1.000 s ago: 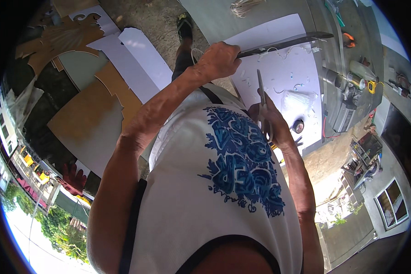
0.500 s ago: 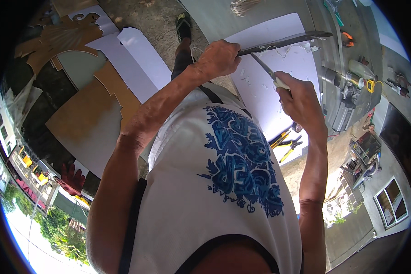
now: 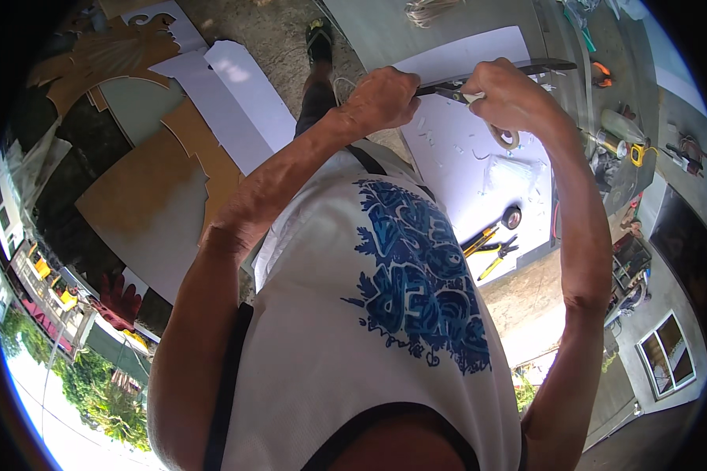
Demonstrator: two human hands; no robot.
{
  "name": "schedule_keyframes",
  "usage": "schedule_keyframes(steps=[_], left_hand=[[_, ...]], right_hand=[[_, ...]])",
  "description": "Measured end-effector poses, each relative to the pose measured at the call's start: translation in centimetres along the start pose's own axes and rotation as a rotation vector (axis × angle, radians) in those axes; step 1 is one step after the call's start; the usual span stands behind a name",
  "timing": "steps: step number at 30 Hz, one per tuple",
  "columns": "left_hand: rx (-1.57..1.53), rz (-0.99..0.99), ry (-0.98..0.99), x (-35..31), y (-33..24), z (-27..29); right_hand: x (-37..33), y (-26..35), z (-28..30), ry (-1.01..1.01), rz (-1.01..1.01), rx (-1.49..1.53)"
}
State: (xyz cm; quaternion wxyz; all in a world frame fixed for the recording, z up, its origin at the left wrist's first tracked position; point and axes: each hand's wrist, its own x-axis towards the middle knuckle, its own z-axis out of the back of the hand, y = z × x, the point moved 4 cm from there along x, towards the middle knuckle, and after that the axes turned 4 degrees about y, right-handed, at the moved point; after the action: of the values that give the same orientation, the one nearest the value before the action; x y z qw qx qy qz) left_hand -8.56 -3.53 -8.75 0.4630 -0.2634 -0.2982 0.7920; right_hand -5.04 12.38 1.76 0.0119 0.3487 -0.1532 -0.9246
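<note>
My left hand point(image 3: 382, 98) is closed round the near end of a long, slightly curved dark strip point(image 3: 556, 65), which reaches out to the right above a white sheet. I cannot make out exactly what the strip is. In my right hand point(image 3: 509, 96) is a pair of scissors point(image 3: 473, 98) with cream handles; one finger loop hangs below the fingers. The scissor blades lie against the strip, close to my left hand, and are partly hidden. Small pale clippings are scattered on the white sheet point(image 3: 440, 173) underneath.
Yellow-and-black pliers point(image 3: 498, 257), a roll of black tape point(image 3: 511, 217) and a clear plastic bag point(image 3: 511, 174) lie on the sheet. A bundle of pale cord point(image 3: 432, 11) sits at the table's far side. Cut brown boards point(image 3: 137, 208) lie to the left.
My right hand has moved up and left, bringing the scissors from below the strip onto it. The tape and plastic bag now show more fully. My left hand has barely shifted.
</note>
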Motion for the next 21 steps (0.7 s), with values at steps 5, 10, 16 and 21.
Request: schedule_keyframes(steps=[5,10,16,21], left_hand=[[0.003,-0.004,-0.013,0.0,0.2,-0.2],[0.017,-0.002,-0.020,0.1,0.3,-0.2],[0.003,-0.001,-0.018,0.1,0.0,-0.1],[-0.007,0.026,0.001,0.3,0.3,-0.3]], right_hand=[[1.7,0.8,0.9,0.230,-0.168,-0.065],[2.0,1.1,1.2,0.253,-0.173,-0.074],[2.0,0.6,0.7,0.098,-0.134,-0.094],[1.9,2.2,1.4,0.125,-0.151,-0.094]])
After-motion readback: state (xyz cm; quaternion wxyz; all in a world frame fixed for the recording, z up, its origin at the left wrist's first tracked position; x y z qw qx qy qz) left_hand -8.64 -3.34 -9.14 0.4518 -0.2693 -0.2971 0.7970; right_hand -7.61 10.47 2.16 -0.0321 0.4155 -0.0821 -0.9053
